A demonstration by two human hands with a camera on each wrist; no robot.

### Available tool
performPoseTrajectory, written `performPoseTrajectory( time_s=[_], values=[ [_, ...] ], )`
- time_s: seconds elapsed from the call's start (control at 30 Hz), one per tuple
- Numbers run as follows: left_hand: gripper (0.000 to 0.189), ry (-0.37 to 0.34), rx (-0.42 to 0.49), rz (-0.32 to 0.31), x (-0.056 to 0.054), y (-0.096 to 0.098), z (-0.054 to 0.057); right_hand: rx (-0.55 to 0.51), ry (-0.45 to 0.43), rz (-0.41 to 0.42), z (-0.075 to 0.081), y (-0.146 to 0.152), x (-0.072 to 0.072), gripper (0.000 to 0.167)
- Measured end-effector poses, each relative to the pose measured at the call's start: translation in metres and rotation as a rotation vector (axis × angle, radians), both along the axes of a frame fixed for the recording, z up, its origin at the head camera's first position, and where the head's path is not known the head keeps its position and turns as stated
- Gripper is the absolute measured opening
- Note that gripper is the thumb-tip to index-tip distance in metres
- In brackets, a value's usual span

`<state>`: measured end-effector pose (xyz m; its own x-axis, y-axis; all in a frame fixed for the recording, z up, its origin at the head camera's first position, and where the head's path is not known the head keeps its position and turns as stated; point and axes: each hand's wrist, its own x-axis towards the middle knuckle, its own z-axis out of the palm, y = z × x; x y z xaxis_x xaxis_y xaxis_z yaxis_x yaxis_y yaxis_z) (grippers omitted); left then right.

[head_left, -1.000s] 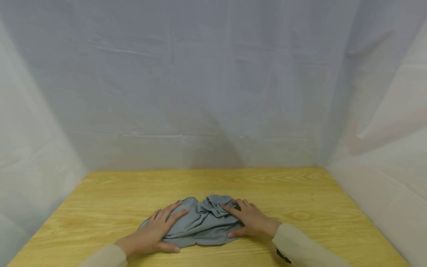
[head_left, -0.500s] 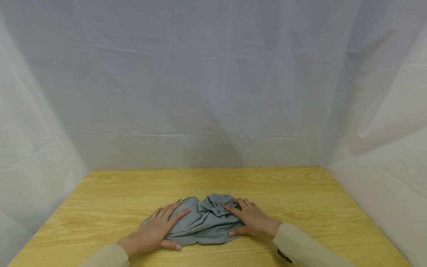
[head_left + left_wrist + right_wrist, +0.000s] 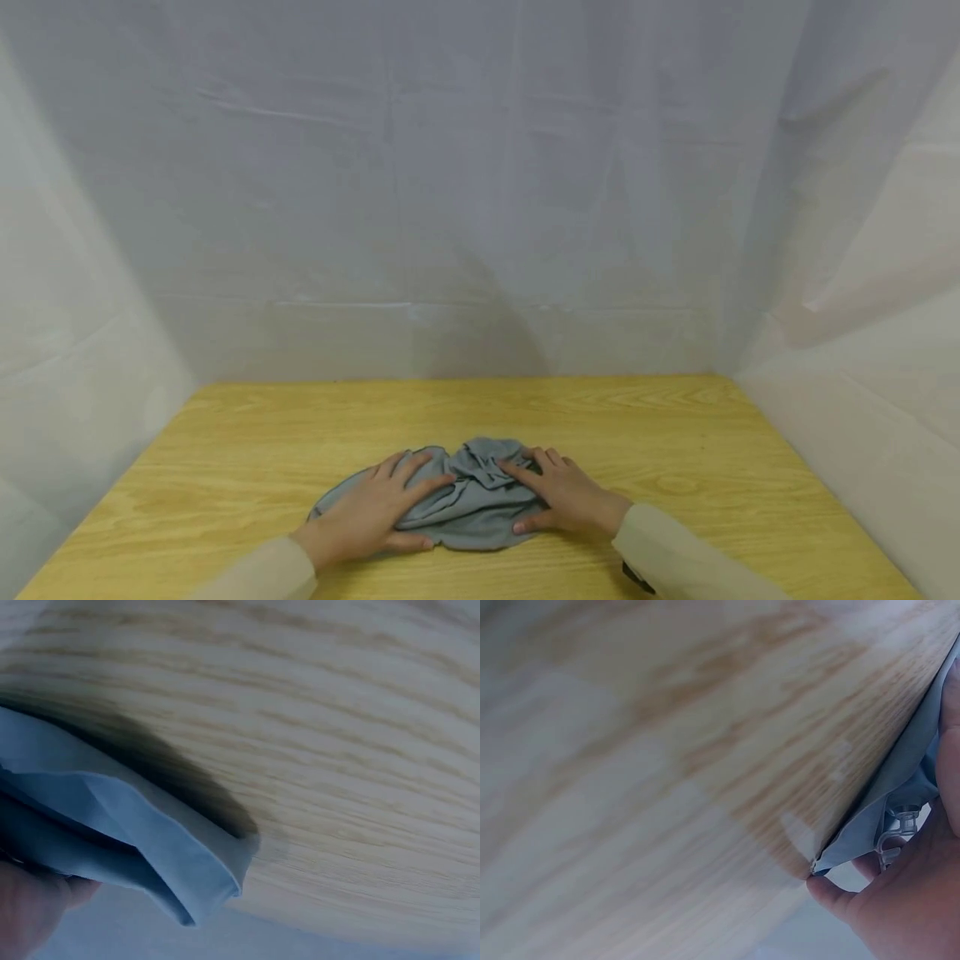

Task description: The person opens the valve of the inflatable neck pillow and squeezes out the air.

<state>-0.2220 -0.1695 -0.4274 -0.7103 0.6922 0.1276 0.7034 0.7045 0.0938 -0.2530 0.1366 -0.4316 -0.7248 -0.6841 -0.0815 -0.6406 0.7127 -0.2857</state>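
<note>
A crumpled grey-blue cloth (image 3: 480, 510) lies on the wooden table, with a bunched fold at its far right. My left hand (image 3: 369, 515) rests on its left part, fingers spread, thumb toward the near edge. On the right side my right hand (image 3: 567, 493) lies with fingers spread over the bunched part and the thumb at the near edge. Raised folds of the cloth (image 3: 165, 825) show beside part of the left hand (image 3: 30, 907) in the left wrist view. In the right wrist view, a small clear plastic piece (image 3: 904, 825) shows between the cloth and the right hand (image 3: 907, 900).
The yellow wood-grain table (image 3: 637, 417) reaches back to a pale sheet (image 3: 375, 208) hanging behind it. Pale sheets also hang at the left (image 3: 67, 350) and right (image 3: 862, 375) sides. A dark object (image 3: 637, 577) shows under the right sleeve.
My left hand has slid to the right over the cloth, uncovering more of its left edge. The right hand stays where it was.
</note>
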Motion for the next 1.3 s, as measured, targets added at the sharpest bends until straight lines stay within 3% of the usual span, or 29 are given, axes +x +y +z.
performPoseTrajectory(
  time_s=[0.27, 0.43, 0.6, 0.7, 0.83, 0.97, 1.3],
  values=[
    [0.06, 0.056, -0.007, 0.021, -0.001, 0.004, -0.003, -0.01, 0.001, -0.006, -0.003, 0.001, -0.001, 0.082],
    [0.059, 0.05, -0.011, 0.027, 0.0, 0.005, -0.002, -0.004, 0.012, -0.003, -0.004, 0.002, -0.002, 0.082],
    [0.068, -0.032, 0.023, 0.026, 0.002, 0.006, 0.003, -0.001, 0.017, -0.009, -0.002, 0.0, -0.001, 0.083],
    [0.076, -0.085, 0.018, 0.057, 0.003, 0.012, 0.008, -0.005, 0.017, -0.01, 0.0, -0.001, 0.0, 0.082],
    [0.075, -0.046, -0.021, 0.091, 0.002, 0.024, 0.011, -0.023, 0.017, -0.01, 0.0, -0.001, 0.0, 0.083],
    [0.071, 0.023, -0.069, 0.06, 0.0, 0.034, 0.01, -0.058, -0.011, -0.017, -0.002, 0.0, -0.002, 0.084],
    [0.066, 0.016, -0.119, 0.016, -0.002, 0.043, 0.012, -0.151, -0.078, 0.025, 0.001, 0.009, -0.006, 0.076]
  ],
)
